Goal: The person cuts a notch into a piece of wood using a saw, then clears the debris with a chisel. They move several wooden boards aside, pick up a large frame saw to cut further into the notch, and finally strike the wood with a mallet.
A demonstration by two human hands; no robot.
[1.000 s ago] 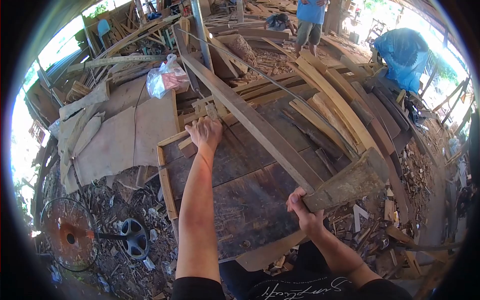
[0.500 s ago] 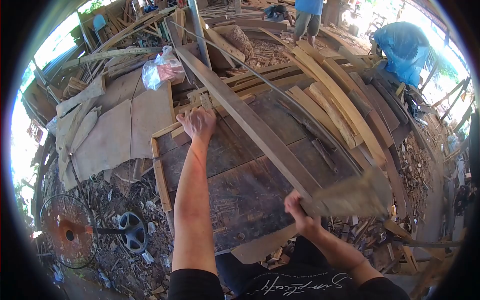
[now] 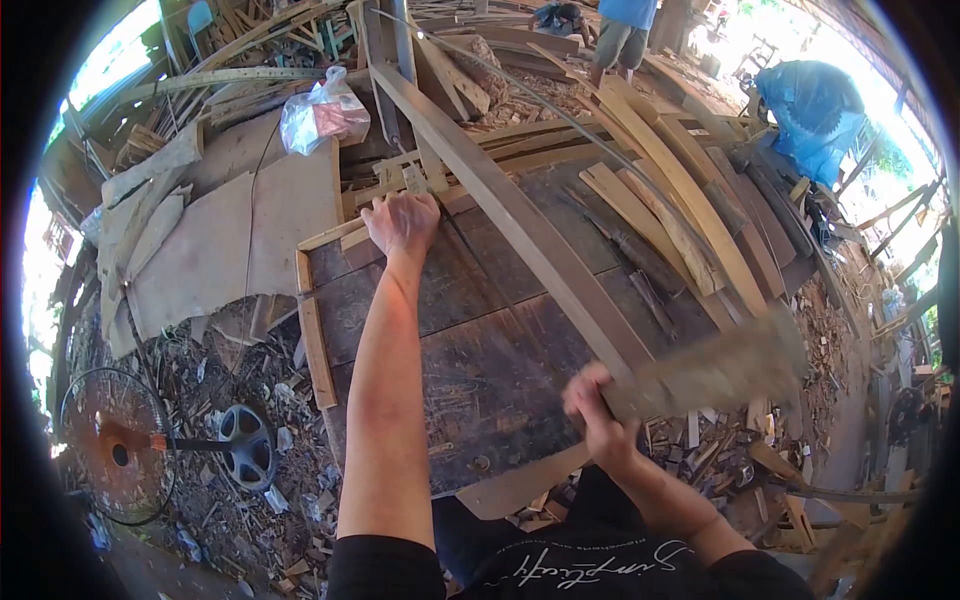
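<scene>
My right hand is closed around the near end of a large wooden frame saw, at the inner end of its blurred crosspiece. The saw's long central beam slants away over the worktable to the upper left. A thin rod runs along its right side. My left hand lies curled at the table's far edge, fingers closed on a small wooden piece that sticks out beyond them. Its grip is partly hidden by the back of the hand.
Curved planks are stacked at the right. A plastic bag sits on sheet wood at the left. A rusty fan lies below amid scraps. Another person stands at the back, near a blue tarp.
The frame saw has shifted slightly away and to the right, its crosspiece blurred by motion. My right hand moved with it. My left hand stays at the table edge; the view has tilted a little.
</scene>
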